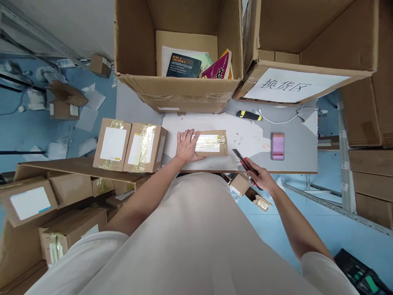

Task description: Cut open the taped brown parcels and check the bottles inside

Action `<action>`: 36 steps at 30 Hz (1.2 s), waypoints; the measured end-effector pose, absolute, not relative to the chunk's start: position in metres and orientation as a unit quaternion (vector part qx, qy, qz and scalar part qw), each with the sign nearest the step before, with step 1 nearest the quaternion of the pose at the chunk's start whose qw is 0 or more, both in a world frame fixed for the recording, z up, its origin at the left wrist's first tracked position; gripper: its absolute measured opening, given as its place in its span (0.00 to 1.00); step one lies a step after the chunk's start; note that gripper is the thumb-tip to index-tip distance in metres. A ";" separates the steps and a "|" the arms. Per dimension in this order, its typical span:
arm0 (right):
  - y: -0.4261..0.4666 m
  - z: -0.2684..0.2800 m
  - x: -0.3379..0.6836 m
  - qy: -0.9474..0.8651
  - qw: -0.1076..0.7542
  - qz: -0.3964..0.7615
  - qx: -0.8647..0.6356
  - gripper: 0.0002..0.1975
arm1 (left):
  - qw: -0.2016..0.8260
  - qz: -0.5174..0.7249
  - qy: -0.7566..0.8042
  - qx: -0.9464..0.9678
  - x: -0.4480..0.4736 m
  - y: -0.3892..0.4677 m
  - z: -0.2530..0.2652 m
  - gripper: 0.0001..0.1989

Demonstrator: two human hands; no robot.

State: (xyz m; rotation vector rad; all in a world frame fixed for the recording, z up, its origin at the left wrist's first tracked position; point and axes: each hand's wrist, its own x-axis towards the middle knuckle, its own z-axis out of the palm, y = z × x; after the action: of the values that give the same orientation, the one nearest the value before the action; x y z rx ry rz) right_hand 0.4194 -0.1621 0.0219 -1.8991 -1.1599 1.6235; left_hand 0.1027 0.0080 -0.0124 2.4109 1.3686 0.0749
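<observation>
A small taped cardboard box (216,148) with a white label lies lengthwise on the work table (294,164). My left hand (186,146) grips its left end, steadying it against the tabletop. In my right hand (259,176) is a red-and-black utility knife (245,163), pointed toward the box but apart from it. Behind lies a yellow-and-black cutter (249,115), untouched. Two larger taped cartons, a left one (104,162) and a right one (157,153), stand side by side to the left of my left hand.
At the back, one big open carton (184,88) contains books (184,65); beside it stands another open carton (340,92) with a handwritten sign (285,85). A pinkish-purple rectangular item (278,146) lies at right. A large bin of parcels (73,164) is at lower left, shelving (345,164) at right.
</observation>
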 end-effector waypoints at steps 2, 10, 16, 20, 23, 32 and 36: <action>-0.159 0.018 0.411 -0.380 0.264 0.533 -0.708 0.38 | 0.173 0.028 0.513 0.840 0.108 0.004 -0.010 0.54; -0.079 -0.006 0.305 -0.316 0.409 0.556 -0.651 0.30 | 0.208 0.040 0.651 0.729 0.104 -0.028 -0.003 0.44; -0.044 -0.014 0.294 -0.351 0.424 0.532 -0.644 0.27 | 0.369 0.148 0.574 0.716 0.073 -0.047 -0.018 0.25; -0.049 -0.016 0.304 -0.341 0.418 0.549 -0.639 0.25 | 0.384 0.168 0.582 0.697 0.067 -0.038 -0.023 0.25; -0.076 -0.017 0.307 -0.281 0.441 0.577 -0.627 0.22 | 0.357 0.167 0.583 0.710 0.071 -0.005 -0.018 0.27; -0.141 -0.020 0.291 -0.076 0.385 0.721 -0.571 0.22 | 0.353 0.119 0.491 0.787 0.099 0.101 -0.022 0.31; -0.121 -0.020 0.301 -0.109 0.443 0.663 -0.594 0.22 | 0.338 0.149 0.581 0.725 0.090 0.083 -0.025 0.26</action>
State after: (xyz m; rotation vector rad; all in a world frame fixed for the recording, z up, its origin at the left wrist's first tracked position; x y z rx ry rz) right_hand 0.3012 -0.1207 -0.0198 -1.4723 -0.2703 1.6441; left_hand 0.0902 0.0831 -0.0254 1.8898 1.5146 0.3882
